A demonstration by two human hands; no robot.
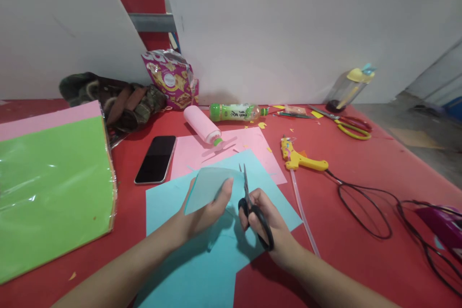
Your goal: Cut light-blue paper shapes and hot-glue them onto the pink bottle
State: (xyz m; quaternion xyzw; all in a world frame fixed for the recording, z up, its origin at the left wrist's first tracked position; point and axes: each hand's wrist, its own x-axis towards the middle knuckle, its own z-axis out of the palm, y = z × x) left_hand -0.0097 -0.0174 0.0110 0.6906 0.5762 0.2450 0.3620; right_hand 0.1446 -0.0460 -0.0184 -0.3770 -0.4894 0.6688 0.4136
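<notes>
My left hand [212, 207] is closed on a small folded piece of light blue paper [209, 187], its thumb pressed on the near face. In my right hand [269, 216] is a pair of black-handled scissors [265, 228], fingers through the loops. The blades point away from me, slightly apart, right at the paper's right edge; whether they touch it I cannot tell. Beneath both hands lies a large light blue sheet [169, 221], overlapping a pink sheet [184, 159]. A pink-wrapped bottle [202, 125] with a green neck and pink paper strips rests on the pink sheet.
A phone [156, 160] and a plastic-wrapped pack of coloured paper [54, 192] lie left. Behind are a snack bag [171, 79] and a green tea bottle [234, 112]. To the right are a yellow glue gun [303, 161] with its cord, red-and-yellow scissors [352, 127] and a clear bottle [346, 91].
</notes>
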